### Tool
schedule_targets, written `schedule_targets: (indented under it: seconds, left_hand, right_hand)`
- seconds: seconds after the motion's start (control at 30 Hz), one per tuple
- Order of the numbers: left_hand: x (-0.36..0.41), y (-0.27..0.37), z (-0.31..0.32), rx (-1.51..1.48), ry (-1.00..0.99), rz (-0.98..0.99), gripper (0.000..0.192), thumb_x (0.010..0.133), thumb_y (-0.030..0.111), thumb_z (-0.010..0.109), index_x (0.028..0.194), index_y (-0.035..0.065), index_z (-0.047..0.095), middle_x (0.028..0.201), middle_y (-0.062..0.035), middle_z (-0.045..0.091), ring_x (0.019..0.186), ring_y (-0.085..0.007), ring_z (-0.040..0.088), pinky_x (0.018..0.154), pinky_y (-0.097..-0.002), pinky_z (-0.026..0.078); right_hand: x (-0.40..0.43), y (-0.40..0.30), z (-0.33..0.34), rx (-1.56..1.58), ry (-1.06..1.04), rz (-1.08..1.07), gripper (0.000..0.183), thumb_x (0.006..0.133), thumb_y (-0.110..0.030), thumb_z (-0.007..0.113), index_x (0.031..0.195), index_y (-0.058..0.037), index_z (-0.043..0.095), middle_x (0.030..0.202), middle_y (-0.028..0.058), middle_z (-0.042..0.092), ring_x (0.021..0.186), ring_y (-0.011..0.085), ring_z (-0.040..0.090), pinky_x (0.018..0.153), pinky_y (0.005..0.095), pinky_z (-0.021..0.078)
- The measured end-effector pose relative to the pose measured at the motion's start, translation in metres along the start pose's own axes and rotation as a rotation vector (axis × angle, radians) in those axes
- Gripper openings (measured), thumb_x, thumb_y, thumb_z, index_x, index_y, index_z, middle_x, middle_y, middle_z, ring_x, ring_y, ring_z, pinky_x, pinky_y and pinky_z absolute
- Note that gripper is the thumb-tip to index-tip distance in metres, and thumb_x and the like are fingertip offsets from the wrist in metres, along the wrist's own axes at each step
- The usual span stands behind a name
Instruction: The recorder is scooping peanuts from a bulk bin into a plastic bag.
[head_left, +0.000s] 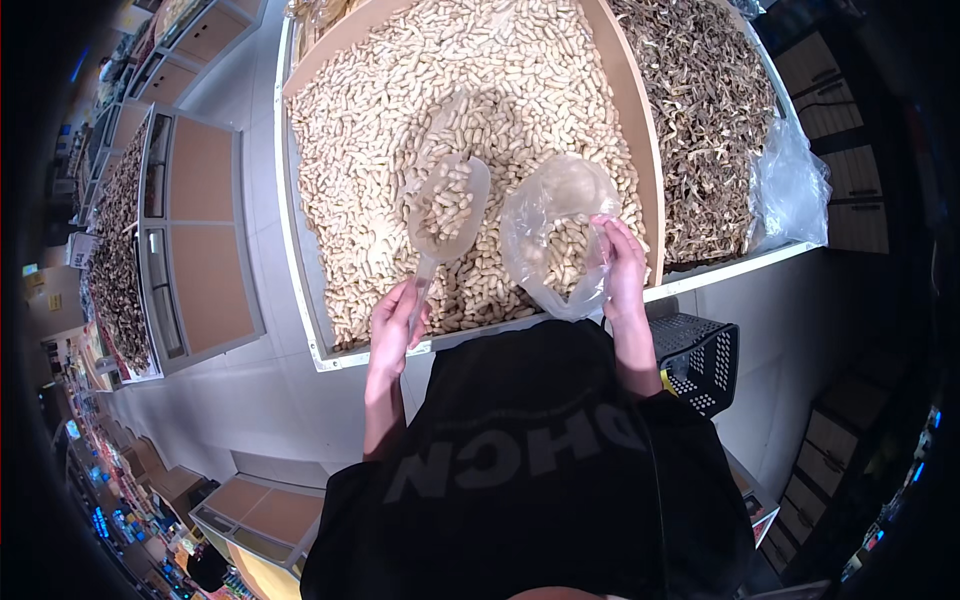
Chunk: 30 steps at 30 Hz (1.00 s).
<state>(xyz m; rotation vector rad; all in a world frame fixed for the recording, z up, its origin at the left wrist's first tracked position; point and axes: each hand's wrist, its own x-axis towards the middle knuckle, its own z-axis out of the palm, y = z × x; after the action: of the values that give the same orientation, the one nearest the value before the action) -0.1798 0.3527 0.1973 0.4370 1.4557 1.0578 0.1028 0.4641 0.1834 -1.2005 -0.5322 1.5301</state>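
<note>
My left hand (396, 322) grips the handle of a clear plastic scoop (448, 210), which holds several unshelled peanuts and lies over the peanut heap. My right hand (624, 262) holds the rim of a clear plastic bag (559, 180) on its right side, fingers pinched on the film. The bag's mouth faces up, and peanuts (568, 251) show inside it. Scoop and bag are side by side, apart, above a wide bin of unshelled peanuts (360, 157). A darker hollow in the heap lies around the scoop's far end.
A tan divider (649, 150) separates the peanuts from a bin of dark dried goods (705, 127), where another clear plastic bag (791, 187) lies at the corner. A metal-edged rim (341, 364) runs in front of me. A black perforated basket (697, 360) is at the right, below the rim.
</note>
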Motion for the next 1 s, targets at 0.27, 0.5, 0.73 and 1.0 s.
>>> schedule_targets:
  seconds: [0.27,0.5,0.73,1.0]
  left_hand:
    - [-0.04,0.053,0.0,0.19,-0.269,-0.028,0.031,0.097,0.019,0.047,0.118,-0.002,0.056,0.066,-0.0027,0.054,0.04,-0.0028,0.038,0.034,-0.0168,0.026]
    - [-0.067,0.064,0.072,0.815,-0.132,0.211,0.03,0.082,0.007,0.068,0.111,-0.0006,0.062,0.07,-0.0055,0.062,0.048,-0.0088,0.049,0.048,-0.0255,0.042]
    - [-0.071,0.062,0.062,0.853,-0.004,0.441,0.032,0.08,0.009,0.071,0.109,-0.001,0.062,0.072,-0.0072,0.063,0.05,-0.0093,0.05,0.048,-0.0232,0.04]
    - [-0.047,0.028,-0.026,0.5,0.082,0.091,0.024,0.092,0.014,0.058,0.11,-0.0012,0.061,0.069,0.0013,0.059,0.051,-0.0024,0.039,0.047,-0.0188,0.031]
  right_hand:
    - [-0.003,0.0,-0.005,-0.011,0.045,-0.054,0.022,0.096,-0.015,0.049,0.103,-0.0021,0.065,0.061,-0.0073,0.037,0.057,0.0021,0.034,0.055,0.0178,0.0265]
    - [-0.006,-0.003,-0.011,0.079,0.043,-0.081,0.021,0.097,-0.016,0.046,0.098,-0.0034,0.063,0.06,-0.0072,0.039,0.057,0.0018,0.034,0.054,0.0179,0.0251]
    - [0.0,-0.006,-0.02,0.062,0.076,-0.093,0.021,0.098,-0.016,0.045,0.099,-0.0039,0.062,0.06,-0.0071,0.039,0.055,0.0019,0.033,0.052,0.0184,0.0232]
    - [0.004,-0.002,-0.015,0.103,0.157,-0.036,0.02,0.096,-0.014,0.048,0.101,-0.0021,0.063,0.062,-0.0068,0.039,0.056,0.0023,0.034,0.052,0.0186,0.0242]
